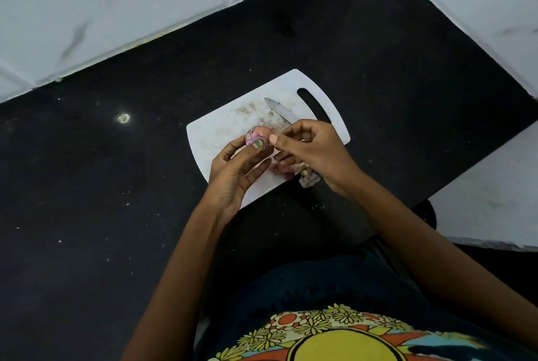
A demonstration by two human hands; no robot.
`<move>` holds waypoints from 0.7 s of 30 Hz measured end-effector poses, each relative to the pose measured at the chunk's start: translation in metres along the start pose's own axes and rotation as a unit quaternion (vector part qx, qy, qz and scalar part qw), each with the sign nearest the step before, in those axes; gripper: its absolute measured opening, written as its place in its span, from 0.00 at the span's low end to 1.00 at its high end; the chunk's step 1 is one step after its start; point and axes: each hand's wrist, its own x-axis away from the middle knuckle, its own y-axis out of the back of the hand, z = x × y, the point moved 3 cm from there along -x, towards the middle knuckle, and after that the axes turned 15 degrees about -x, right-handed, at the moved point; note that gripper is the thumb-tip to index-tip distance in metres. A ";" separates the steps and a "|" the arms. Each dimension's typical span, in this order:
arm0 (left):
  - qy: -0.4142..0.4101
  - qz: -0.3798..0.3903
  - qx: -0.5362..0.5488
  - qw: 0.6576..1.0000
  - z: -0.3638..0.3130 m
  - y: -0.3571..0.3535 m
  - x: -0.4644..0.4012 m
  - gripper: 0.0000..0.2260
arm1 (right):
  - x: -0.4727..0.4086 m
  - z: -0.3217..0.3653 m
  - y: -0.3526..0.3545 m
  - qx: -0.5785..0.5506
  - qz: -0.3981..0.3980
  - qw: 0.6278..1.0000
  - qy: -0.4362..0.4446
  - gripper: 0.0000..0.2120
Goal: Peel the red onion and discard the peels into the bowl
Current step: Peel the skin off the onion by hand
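Head view, from the left: the left hand (233,170) cups the small red onion (256,136) over the white cutting board (212,133), fingers curled under it and thumb pressed on top, likely to steady it for peeling. Just right of it, the right hand (311,148) pinches at the onion's skin with thumb and forefinger, seemingly pulling a strip free. Loose peels (308,178) lie at the board's near edge, a knife (278,112) rests behind; no bowl is visible.

White cutting board (221,133) with handle slot at far right, flat on black countertop (116,186). Knife (278,112) lying on board. White marbled tile wall (102,11) behind.
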 end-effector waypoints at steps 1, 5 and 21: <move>-0.001 -0.002 -0.003 1.000 0.000 0.000 0.000 0.14 | 0.001 -0.002 0.000 -0.001 0.005 1.000 -0.008 0.13; 0.005 -0.011 -0.027 1.000 -0.001 -0.001 0.002 0.21 | 0.001 -0.004 -0.002 -0.022 0.010 0.999 -0.038 0.08; 0.041 0.031 0.036 0.998 0.003 -0.003 0.002 0.12 | -0.012 -0.019 0.027 0.222 -0.081 0.971 0.030 0.05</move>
